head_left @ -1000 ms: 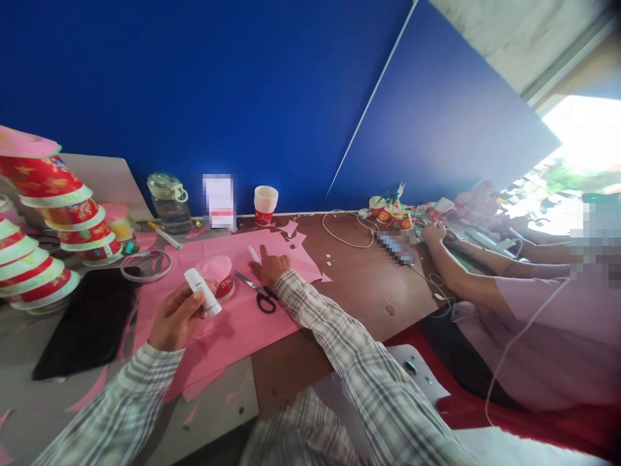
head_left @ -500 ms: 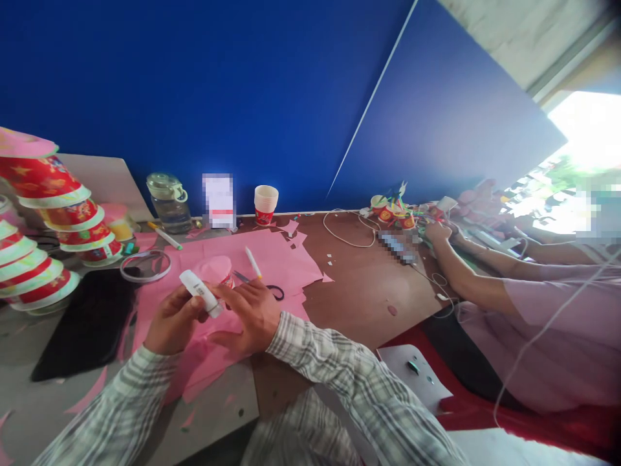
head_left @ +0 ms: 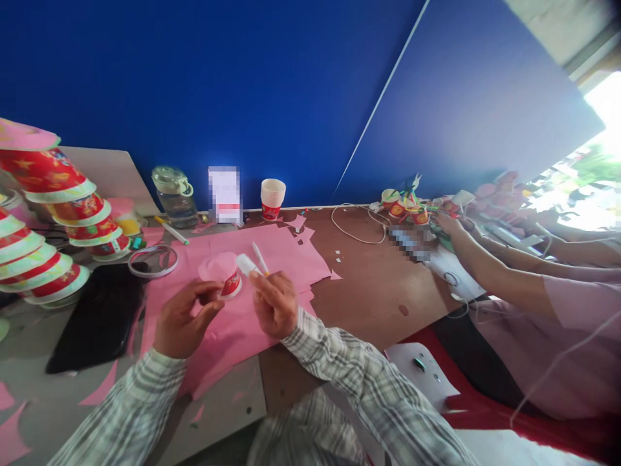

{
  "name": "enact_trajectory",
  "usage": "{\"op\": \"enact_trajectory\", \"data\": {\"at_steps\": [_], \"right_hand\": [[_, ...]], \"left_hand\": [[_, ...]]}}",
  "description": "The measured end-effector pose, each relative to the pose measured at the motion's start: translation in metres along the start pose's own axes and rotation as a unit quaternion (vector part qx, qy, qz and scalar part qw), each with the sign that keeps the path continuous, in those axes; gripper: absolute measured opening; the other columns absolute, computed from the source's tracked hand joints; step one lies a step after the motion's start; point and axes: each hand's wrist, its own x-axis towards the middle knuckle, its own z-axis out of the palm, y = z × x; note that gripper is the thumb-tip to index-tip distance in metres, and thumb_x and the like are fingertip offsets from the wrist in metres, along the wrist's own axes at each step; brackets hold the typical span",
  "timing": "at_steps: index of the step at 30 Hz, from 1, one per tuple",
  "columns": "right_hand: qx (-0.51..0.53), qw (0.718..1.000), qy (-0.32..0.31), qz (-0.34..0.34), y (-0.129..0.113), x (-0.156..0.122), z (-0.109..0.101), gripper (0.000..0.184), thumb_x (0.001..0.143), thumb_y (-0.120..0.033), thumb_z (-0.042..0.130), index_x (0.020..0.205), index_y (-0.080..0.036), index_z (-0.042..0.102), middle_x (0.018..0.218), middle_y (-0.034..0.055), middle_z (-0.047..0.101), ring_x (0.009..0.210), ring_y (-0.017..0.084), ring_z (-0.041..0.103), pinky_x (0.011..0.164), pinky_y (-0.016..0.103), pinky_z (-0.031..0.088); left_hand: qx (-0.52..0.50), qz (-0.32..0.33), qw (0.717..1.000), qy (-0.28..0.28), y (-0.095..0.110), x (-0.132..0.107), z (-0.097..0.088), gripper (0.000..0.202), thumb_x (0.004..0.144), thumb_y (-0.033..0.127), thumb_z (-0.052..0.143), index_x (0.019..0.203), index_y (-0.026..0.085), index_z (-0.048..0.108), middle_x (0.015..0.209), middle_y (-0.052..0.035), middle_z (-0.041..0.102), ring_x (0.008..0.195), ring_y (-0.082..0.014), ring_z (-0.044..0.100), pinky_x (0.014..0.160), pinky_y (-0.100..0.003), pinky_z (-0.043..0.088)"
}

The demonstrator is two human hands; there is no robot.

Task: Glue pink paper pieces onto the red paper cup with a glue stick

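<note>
My right hand (head_left: pixel 276 304) is closed around a white tube, like a glue stick (head_left: pixel 247 264), its end pointing up and left. My left hand (head_left: pixel 182 317) has thumb and forefinger curved and apart, right beside a small red paper cup (head_left: pixel 233 285). That cup stands upside down with a round pink paper piece (head_left: pixel 218 264) over its top. Whether my left fingertips touch its rim, I cannot tell. Under both hands spreads a pink paper sheet (head_left: pixel 291 259) with ragged cut edges. A white marker (head_left: pixel 261 257) lies just beyond my right hand.
Stacked decorated cups (head_left: pixel 77 194) rise at the left, near a black phone (head_left: pixel 97 323) and a tape roll (head_left: pixel 153 261). Along the blue partition stand a water bottle (head_left: pixel 174 197) and nested paper cups (head_left: pixel 272 197). A co-worker's arms (head_left: pixel 485 259) reach in from the right.
The white tube has passed from my left hand to my right. My left hand has moved to the red cup with its fingers apart. The scissors glimpsed before are now hidden.
</note>
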Motion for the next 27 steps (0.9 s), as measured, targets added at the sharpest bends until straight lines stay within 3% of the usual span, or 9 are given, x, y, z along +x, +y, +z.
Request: {"op": "enact_trajectory", "data": {"at_steps": [3,7,11,15,18,22,27], "right_hand": [[0.015,0.998,0.055,0.033,0.006,-0.001,-0.002,0.051,0.086,-0.02,0.039,0.134,-0.031,0.028,0.069,0.0021,0.058,0.061,0.019,0.058,0.058,0.036,0.053],[0.044,0.994,0.07,0.07,0.014,-0.004,0.006,0.047,0.086,-0.019,0.041,0.131,-0.028,0.032,0.093,0.0054,0.066,0.077,0.019,0.064,0.07,0.035,0.058],[0.063,0.994,0.061,0.058,0.019,-0.005,0.017,0.043,0.085,-0.02,0.045,0.127,-0.026,0.037,0.108,0.0061,0.067,0.087,0.017,0.067,0.078,0.032,0.058],[0.061,0.995,0.03,0.067,0.02,-0.006,0.019,0.037,0.085,-0.019,0.046,0.122,-0.022,0.045,0.107,0.0076,0.069,0.081,0.015,0.068,0.074,0.032,0.058],[0.062,0.995,0.012,0.081,0.019,-0.005,0.017,0.035,0.085,-0.022,0.045,0.12,-0.021,0.046,0.108,0.0079,0.069,0.078,0.015,0.068,0.074,0.032,0.058],[0.062,0.994,-0.011,0.09,0.017,-0.004,0.014,0.035,0.085,-0.023,0.044,0.119,-0.022,0.048,0.103,0.0062,0.07,0.073,0.014,0.066,0.071,0.031,0.058],[0.071,0.993,-0.024,0.087,0.016,-0.003,0.014,0.035,0.085,-0.023,0.042,0.119,-0.022,0.048,0.102,0.0054,0.07,0.076,0.014,0.067,0.073,0.028,0.058]], "left_hand": [[0.19,0.101,0.976,0.046,-0.009,0.008,-0.002,0.063,0.06,0.049,0.06,0.113,0.017,0.049,0.106,-0.0157,0.051,0.103,-0.0298,0.045,0.086,-0.046,0.033],[0.264,0.157,0.952,0.005,-0.031,0.014,0.003,0.085,0.059,0.056,0.055,0.129,0.017,0.028,0.133,-0.0202,0.032,0.125,-0.0351,0.022,0.095,-0.053,0.016],[0.286,0.144,0.947,-0.034,-0.038,0.02,0.006,0.083,0.063,0.06,0.048,0.13,0.016,0.029,0.138,-0.0203,0.024,0.127,-0.0355,0.013,0.096,-0.054,0.012],[0.285,0.156,0.943,-0.075,-0.037,0.03,0.005,0.078,0.065,0.059,0.046,0.128,0.014,0.033,0.138,-0.0209,0.024,0.126,-0.0344,0.018,0.096,-0.052,0.013],[0.259,0.159,0.948,-0.091,-0.041,0.036,0.006,0.069,0.068,0.052,0.049,0.124,0.014,0.038,0.135,-0.0198,0.03,0.123,-0.0317,0.025,0.096,-0.049,0.018],[0.205,0.109,0.966,-0.112,-0.046,0.039,0.007,0.061,0.069,0.046,0.052,0.121,0.016,0.041,0.123,-0.0148,0.045,0.115,-0.0268,0.038,0.094,-0.044,0.027],[0.151,0.074,0.978,-0.12,-0.038,0.038,0.007,0.059,0.069,0.04,0.053,0.121,0.017,0.041,0.12,-0.0129,0.046,0.112,-0.025,0.042,0.092,-0.042,0.031]]}}
